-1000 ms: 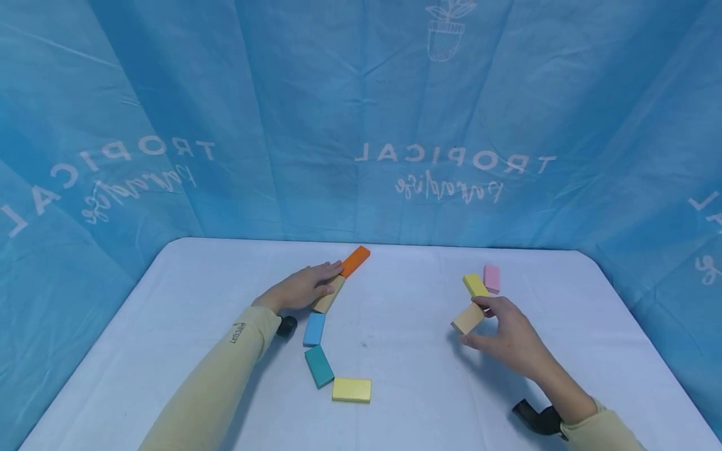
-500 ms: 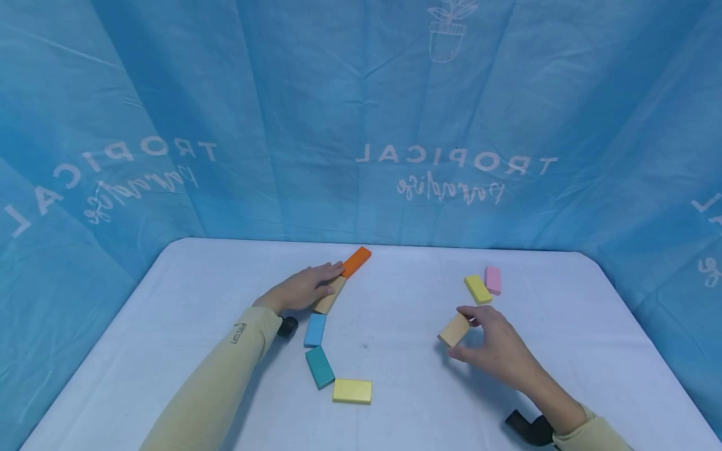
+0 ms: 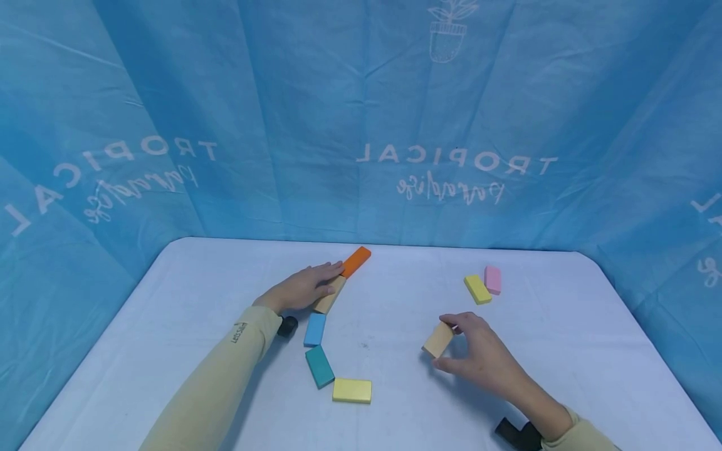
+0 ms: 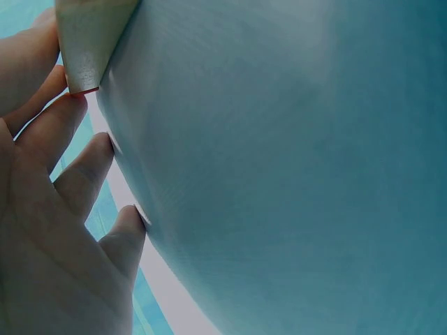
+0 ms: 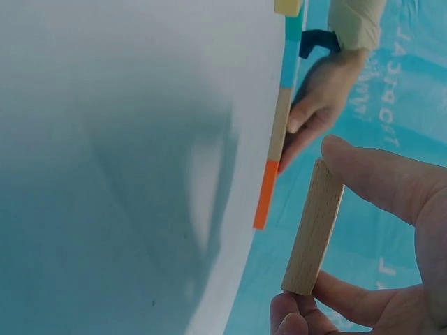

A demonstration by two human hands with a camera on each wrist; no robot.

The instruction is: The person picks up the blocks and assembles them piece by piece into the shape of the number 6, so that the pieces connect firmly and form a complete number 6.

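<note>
Above the right half of the table, my right hand (image 3: 479, 357) pinches a plain wooden block (image 3: 438, 339) by its ends. The right wrist view shows the thumb at one end of this block (image 5: 312, 230) and the fingertips at the other. My left hand (image 3: 301, 288) rests with extended fingers against another wooden block (image 3: 331, 296) in a curved row. Its fingertips reach the orange block (image 3: 356, 261) at the row's far end. Nearer in that row come a light blue block (image 3: 314, 330), a teal block (image 3: 319, 366) and a yellow block (image 3: 352, 391).
At the right back, a second yellow block (image 3: 477, 289) and a pink block (image 3: 492, 280) lie side by side. A white-covered table (image 3: 395, 300) carries everything. Blue printed curtain (image 3: 316, 125) hangs behind it and along both sides.
My right hand has carried the wooden block left and nearer, away from the yellow and pink blocks. The left hand and the row have stayed in place.
</note>
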